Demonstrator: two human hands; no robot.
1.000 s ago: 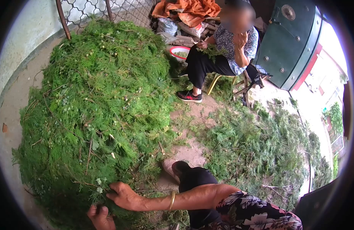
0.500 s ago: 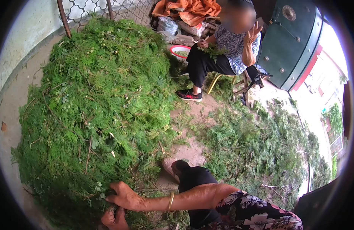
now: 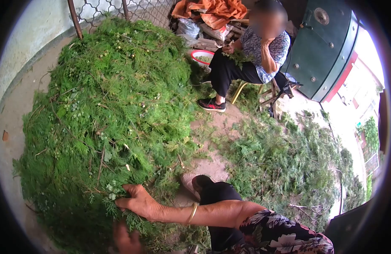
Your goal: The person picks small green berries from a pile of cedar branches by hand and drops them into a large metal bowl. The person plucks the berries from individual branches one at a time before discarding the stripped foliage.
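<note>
My right hand [image 3: 140, 204], with a bracelet [image 3: 193, 212] on its wrist, is at the lower part of a big heap of green conifer branches [image 3: 119, 89]. Its thumb and fingers pinch a conifer sprig [image 3: 111, 195] that bears pale green cones. Below it, close to the bottom edge, my left hand [image 3: 127, 240] is smeared by motion. Its fingers are too blurred to show whether they hold anything. Dark green foliage lies beside and under both hands.
A person [image 3: 263, 51] sits opposite, a sprig [image 3: 240, 58] on the lap. By them stands a red-rimmed basin [image 3: 202, 53] with small greenish pieces in it. More cut branches [image 3: 284, 165] cover the ground at right. An orange tarp [image 3: 220, 12] lies behind.
My right hand has risen slightly from the foliage, with the cone-bearing sprig. My left hand has moved a little and blurred. The seated person's raised hand has come down to the face.
</note>
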